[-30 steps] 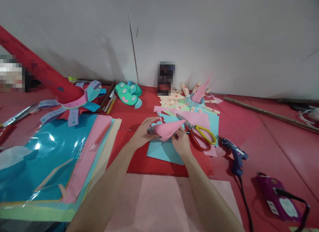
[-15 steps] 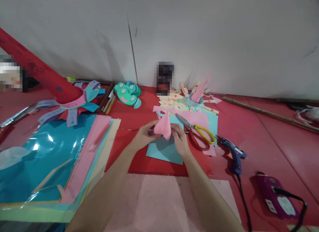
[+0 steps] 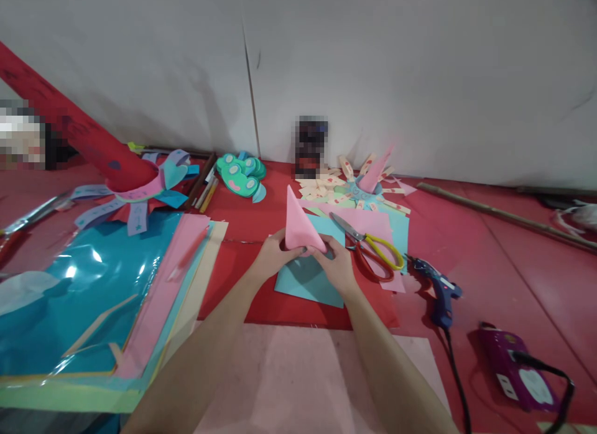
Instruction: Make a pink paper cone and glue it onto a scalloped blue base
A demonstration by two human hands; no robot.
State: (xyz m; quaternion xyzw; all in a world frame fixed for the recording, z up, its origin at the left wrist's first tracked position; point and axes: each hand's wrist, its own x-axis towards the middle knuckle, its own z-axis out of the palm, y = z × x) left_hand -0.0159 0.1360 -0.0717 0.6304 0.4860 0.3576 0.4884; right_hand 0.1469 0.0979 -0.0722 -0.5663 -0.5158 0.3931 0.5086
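A pink paper cone [image 3: 301,226] stands point-up between my two hands, above a light blue sheet [image 3: 310,281] on red paper. My left hand [image 3: 275,253] grips its lower left side, thumb across the front of the base. On the other side, my right hand [image 3: 333,260] pinches the lower right edge, thumb near the base. The fingers behind the cone are hidden. Just right of my right hand lie scissors [image 3: 366,241] with one yellow and one red handle.
Farther right are a blue glue gun [image 3: 441,291] and a purple power socket box [image 3: 515,365] with cords. Paper crafts [image 3: 240,176] and a flower-like piece with a pink cone [image 3: 368,179] stand by the wall. Coloured sheets [image 3: 116,272] lie left; a bamboo stick [image 3: 504,210] lies back right.
The cone has turned in my hands: its tip has moved left and up, and a broader face shows. My right thumb has come round to the cone's front base.
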